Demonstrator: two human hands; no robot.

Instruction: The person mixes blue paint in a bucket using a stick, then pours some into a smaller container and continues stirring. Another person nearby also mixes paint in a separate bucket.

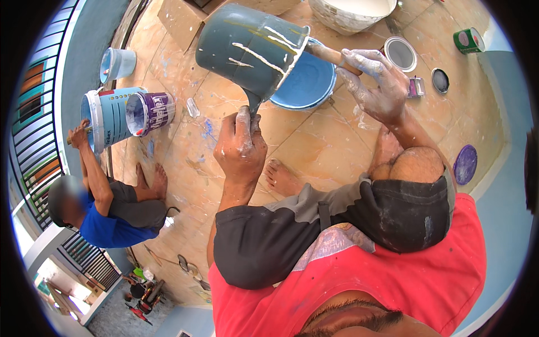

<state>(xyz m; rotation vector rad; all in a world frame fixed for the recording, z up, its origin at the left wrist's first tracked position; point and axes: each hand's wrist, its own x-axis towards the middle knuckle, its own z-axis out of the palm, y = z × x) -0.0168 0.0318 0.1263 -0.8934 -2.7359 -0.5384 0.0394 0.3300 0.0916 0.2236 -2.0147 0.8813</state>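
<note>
Left hand (pixel 241 145) grips a dark-grey plastic jug (pixel 244 48) at twelve o'clock; right hand (pixel 382 87) pinches a wooden-handled tool (pixel 349 63). The jug partly hides a round blue tub (pixel 306 105); a white paint-splashed basin (pixel 342 21) sits at one.

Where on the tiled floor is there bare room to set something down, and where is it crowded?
Bare: tan tiles between the round dark lid and round purple lid; also paint-spotted tiles between the co-worker's bare feet and the person's left forearm. Crowded: around the blue round container, the tilted grey-green plastic jug and the white round basin.
</note>
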